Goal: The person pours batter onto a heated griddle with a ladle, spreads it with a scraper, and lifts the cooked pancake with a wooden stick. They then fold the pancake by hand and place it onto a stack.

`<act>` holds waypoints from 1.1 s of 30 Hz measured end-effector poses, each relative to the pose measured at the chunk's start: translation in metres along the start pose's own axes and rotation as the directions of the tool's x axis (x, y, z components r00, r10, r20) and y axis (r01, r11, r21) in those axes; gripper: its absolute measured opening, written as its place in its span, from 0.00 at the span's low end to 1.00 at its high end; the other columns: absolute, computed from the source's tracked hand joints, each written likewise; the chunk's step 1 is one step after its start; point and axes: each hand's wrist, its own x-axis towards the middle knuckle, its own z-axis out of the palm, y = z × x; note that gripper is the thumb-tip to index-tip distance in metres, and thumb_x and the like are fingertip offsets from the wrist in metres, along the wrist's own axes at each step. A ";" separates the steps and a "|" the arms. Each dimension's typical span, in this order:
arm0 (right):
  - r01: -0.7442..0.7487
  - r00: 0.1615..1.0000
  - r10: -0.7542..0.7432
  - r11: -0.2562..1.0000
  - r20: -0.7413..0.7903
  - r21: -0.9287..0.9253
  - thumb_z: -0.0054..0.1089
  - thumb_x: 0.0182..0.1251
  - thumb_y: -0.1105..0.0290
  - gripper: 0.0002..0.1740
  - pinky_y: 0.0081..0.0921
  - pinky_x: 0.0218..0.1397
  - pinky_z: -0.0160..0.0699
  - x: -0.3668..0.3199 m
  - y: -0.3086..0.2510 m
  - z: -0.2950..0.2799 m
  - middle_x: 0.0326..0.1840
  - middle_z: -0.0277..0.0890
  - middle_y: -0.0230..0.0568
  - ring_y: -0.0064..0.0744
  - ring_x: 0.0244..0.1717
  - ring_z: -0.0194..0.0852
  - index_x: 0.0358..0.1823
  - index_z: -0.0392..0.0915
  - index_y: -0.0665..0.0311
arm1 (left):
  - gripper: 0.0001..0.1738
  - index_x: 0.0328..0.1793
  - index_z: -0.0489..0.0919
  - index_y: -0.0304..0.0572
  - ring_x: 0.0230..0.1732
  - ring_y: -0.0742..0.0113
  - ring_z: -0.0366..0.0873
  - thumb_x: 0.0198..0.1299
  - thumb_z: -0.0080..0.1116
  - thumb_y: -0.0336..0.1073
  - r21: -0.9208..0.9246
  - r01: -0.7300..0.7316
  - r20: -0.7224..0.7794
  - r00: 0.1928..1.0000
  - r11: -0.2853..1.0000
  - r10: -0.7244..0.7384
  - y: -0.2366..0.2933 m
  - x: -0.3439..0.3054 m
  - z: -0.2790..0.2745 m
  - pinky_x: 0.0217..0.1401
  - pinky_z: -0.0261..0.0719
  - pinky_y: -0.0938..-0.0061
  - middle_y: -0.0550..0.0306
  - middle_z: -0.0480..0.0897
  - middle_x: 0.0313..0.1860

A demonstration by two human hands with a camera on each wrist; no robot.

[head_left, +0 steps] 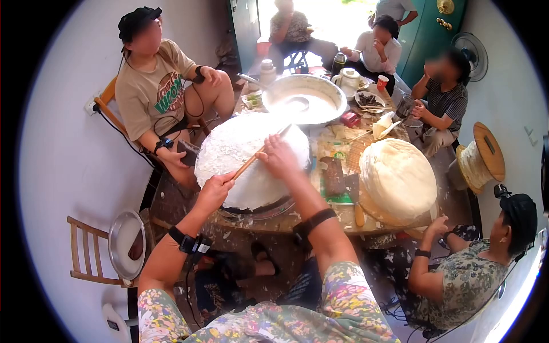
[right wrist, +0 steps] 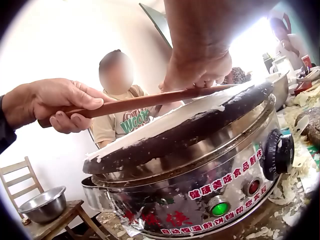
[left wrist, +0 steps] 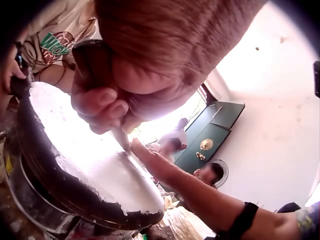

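The left hand (head_left: 215, 192) grips one end of a long wooden-handled tool (head_left: 246, 168) over a round griddle coated in white batter (head_left: 246, 194). Farther along the same tool, the right hand (head_left: 281, 156) holds it near its pale blade. In the right wrist view the left hand (right wrist: 65, 105) is curled round the brown handle (right wrist: 135, 102), and the right hand (right wrist: 200, 65) bends over its far part. Dark griddle plate (right wrist: 185, 132) sits tilted above a steel base (right wrist: 165, 200) with a lit green button (right wrist: 220, 208). The left wrist view shows the left hand (left wrist: 145, 65) close up.
A stack of flat round sheets (head_left: 397, 177) lies right of the griddle, beside a dark scraper (head_left: 333, 176). Behind the griddle stands a large metal basin (head_left: 306, 114). A seated person (head_left: 157, 91) is at the left; several others sit around the table. A bowl (head_left: 127, 243) rests on a chair.
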 end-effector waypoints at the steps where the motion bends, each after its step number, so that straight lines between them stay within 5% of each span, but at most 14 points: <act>1: -0.007 1.000 0.007 1.000 -0.013 -0.001 0.36 0.74 0.38 0.43 0.40 0.82 0.41 -0.002 0.003 -0.003 0.80 0.49 0.52 0.45 0.82 0.40 0.74 0.58 0.69 | 0.21 0.63 0.77 0.35 0.42 0.68 0.80 0.66 0.53 0.36 0.025 0.041 0.048 0.998 0.999 -0.042 0.019 0.000 -0.005 0.49 0.76 0.74 0.47 0.86 0.43; 5: -0.015 0.993 0.010 0.999 -0.122 -0.035 0.43 0.74 0.46 0.35 0.41 0.77 0.52 -0.017 0.014 -0.007 0.73 0.61 0.58 0.51 0.77 0.52 0.64 0.70 0.72 | 0.21 0.64 0.76 0.34 0.43 0.73 0.79 0.67 0.54 0.35 0.051 -0.033 0.049 0.998 0.998 0.031 0.016 0.006 0.004 0.49 0.76 0.74 0.49 0.87 0.44; 10: 0.095 0.943 -0.134 0.986 -0.305 -0.139 0.49 0.71 0.51 0.29 0.44 0.74 0.57 -0.038 0.041 0.020 0.67 0.68 0.58 0.55 0.72 0.59 0.57 0.76 0.71 | 0.21 0.64 0.77 0.38 0.40 0.63 0.82 0.67 0.56 0.37 0.174 -0.030 0.068 0.998 0.984 0.019 0.028 -0.007 0.012 0.46 0.77 0.72 0.41 0.85 0.41; 15: 0.110 0.906 -0.165 0.981 -0.390 -0.160 0.52 0.69 0.53 0.26 0.48 0.73 0.58 -0.069 0.043 0.022 0.64 0.70 0.59 0.56 0.70 0.61 0.53 0.77 0.72 | 0.18 0.61 0.81 0.60 0.42 0.45 0.83 0.66 0.54 0.45 0.316 -0.068 0.039 0.997 0.946 0.059 0.047 -0.033 0.015 0.46 0.79 0.57 0.44 0.84 0.40; 20: 0.038 0.908 -0.067 0.996 -0.414 -0.077 0.53 0.68 0.52 0.30 0.47 0.73 0.58 -0.106 0.020 0.005 0.64 0.69 0.62 0.57 0.71 0.60 0.57 0.74 0.74 | 0.18 0.61 0.81 0.62 0.38 0.45 0.83 0.66 0.53 0.44 0.499 -0.131 0.036 0.991 0.856 0.130 0.052 -0.060 0.019 0.39 0.80 0.54 0.47 0.85 0.37; 23: 0.090 0.850 -0.140 0.988 -0.507 -0.122 0.58 0.66 0.53 0.31 0.47 0.69 0.61 -0.121 0.017 0.019 0.62 0.69 0.62 0.57 0.66 0.64 0.57 0.72 0.75 | 0.19 0.62 0.80 0.64 0.35 0.46 0.82 0.65 0.54 0.42 0.538 -0.194 0.022 0.976 0.820 0.216 0.047 -0.080 0.022 0.35 0.79 0.55 0.49 0.83 0.33; 26: -0.007 0.969 0.018 0.999 -0.246 0.045 0.45 0.72 0.41 0.41 0.45 0.79 0.46 -0.145 -0.009 -0.006 0.73 0.62 0.61 0.53 0.78 0.52 0.65 0.69 0.77 | 0.21 0.64 0.79 0.66 0.33 0.47 0.82 0.63 0.56 0.40 0.522 -0.236 0.010 0.963 0.819 0.270 0.042 -0.104 0.018 0.33 0.78 0.56 0.49 0.81 0.29; 29: -0.062 0.998 0.059 0.994 -0.035 -0.091 0.42 0.72 0.39 0.42 0.44 0.80 0.45 -0.157 -0.029 -0.021 0.73 0.62 0.60 0.52 0.78 0.52 0.66 0.68 0.76 | 0.23 0.65 0.78 0.66 0.33 0.46 0.81 0.63 0.57 0.40 0.425 -0.200 0.027 0.978 0.883 0.209 0.032 -0.121 0.007 0.34 0.77 0.56 0.48 0.81 0.30; 33: 0.022 0.977 -0.040 0.996 -0.208 -0.088 0.39 0.73 0.39 0.43 0.44 0.80 0.42 -0.139 -0.041 -0.016 0.75 0.59 0.58 0.50 0.79 0.48 0.69 0.65 0.75 | 0.22 0.64 0.79 0.66 0.36 0.45 0.81 0.62 0.58 0.41 0.286 -0.148 -0.066 0.983 0.947 0.174 0.018 -0.110 -0.001 0.37 0.76 0.55 0.45 0.83 0.33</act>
